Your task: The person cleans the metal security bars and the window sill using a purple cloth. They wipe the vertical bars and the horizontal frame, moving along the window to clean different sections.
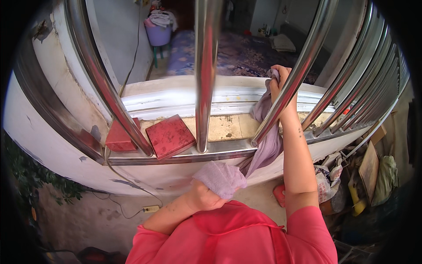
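Note:
A lilac terry cloth (267,148) passes between two stainless steel window bars, with one end on each side of them. My left hand (211,196) is closed on the near end, low in front of my chest and outside the bars. Reaching through the bars, my right hand (279,79) grips the far end above the white window track (237,98). The steel bar (296,72) crosses in front of my right wrist. A red box (170,137) lies tilted on the sill between two bars, and a second red box (122,135) stands to its left.
More steel bars (343,82) run off to the right. Inside are a bed with a patterned cover (244,54) and a purple bucket (158,34) on a green stool. A power strip (151,209) with a cable lies below the wall at left. Bags and boards (368,171) are piled at right.

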### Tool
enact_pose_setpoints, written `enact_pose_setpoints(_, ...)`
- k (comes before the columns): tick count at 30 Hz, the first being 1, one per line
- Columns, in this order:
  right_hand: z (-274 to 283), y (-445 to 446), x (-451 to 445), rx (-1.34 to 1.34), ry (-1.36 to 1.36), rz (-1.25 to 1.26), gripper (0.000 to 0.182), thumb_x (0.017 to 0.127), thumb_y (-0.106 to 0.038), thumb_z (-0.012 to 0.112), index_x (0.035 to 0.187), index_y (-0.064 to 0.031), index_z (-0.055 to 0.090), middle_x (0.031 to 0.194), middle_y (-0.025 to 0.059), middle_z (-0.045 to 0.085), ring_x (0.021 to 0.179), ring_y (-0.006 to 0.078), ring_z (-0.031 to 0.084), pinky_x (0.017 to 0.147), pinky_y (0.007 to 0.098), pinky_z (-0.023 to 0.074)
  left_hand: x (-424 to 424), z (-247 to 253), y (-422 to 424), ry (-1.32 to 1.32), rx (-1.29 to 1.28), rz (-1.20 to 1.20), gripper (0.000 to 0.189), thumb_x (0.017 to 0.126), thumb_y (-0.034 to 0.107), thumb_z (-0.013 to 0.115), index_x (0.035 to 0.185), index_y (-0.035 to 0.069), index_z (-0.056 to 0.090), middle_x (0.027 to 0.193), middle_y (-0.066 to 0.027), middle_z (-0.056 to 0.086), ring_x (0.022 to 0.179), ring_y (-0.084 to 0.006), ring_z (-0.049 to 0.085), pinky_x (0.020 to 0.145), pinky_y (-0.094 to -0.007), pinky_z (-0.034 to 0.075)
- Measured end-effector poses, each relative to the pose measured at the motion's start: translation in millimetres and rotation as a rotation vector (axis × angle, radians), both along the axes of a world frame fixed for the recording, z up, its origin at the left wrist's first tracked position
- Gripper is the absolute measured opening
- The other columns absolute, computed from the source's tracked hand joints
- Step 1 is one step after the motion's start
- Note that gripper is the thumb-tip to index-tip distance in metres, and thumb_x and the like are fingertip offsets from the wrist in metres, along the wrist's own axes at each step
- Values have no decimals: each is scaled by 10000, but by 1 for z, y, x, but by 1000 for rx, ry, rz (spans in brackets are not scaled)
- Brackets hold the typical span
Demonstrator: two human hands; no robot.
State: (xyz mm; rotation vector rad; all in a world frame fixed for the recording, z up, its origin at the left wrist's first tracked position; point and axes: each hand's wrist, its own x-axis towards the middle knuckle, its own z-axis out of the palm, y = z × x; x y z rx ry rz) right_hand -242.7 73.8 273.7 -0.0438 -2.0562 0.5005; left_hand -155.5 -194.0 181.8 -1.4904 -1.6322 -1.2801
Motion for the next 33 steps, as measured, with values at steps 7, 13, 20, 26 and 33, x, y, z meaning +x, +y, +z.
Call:
enact_pose_setpoints(7,0,1,-56,198,-172,20,248,803,24,565,1032,-23,650,964,172,599,895,362,607,808,389,485,-5,1,-1,20,-1,30,220,674,4,703,883,72,688,959,-87,676,868,-286,651,733,-392,517)
enact_pose_setpoints(13,-18,24,-109,188,-660,161,299,718,-137,731,1005,-56,699,912,192,685,885,346,655,794,382,514,-10,1,0,22,17,-9,225,670,5,694,885,72,682,965,-88,667,868,-289,639,742,-402,512)
enact_pose_setpoints(20,-7,11,-110,350,-804,103,249,785,-182,603,968,-30,677,1019,210,662,985,373,624,874,416,487,-6,-2,-8,-20,2,43,221,693,27,698,909,74,693,977,-97,669,873,-298,637,745,-407,509)
enact_pose_setpoints(26,-20,34,-87,104,-369,-85,282,708,-113,656,959,11,624,997,212,658,898,343,652,785,393,505,-3,-4,-7,-27,8,-10,217,724,31,722,940,37,696,980,-131,685,866,-324,659,766,-411,515)
enact_pose_setpoints(33,-1,-25,26,-120,12,162,226,737,-29,573,962,-12,591,819,84,574,717,178,548,698,291,469,3,1,-6,-6,-18,-69,218,742,20,715,959,36,698,979,-130,686,870,-327,665,769,-413,519)
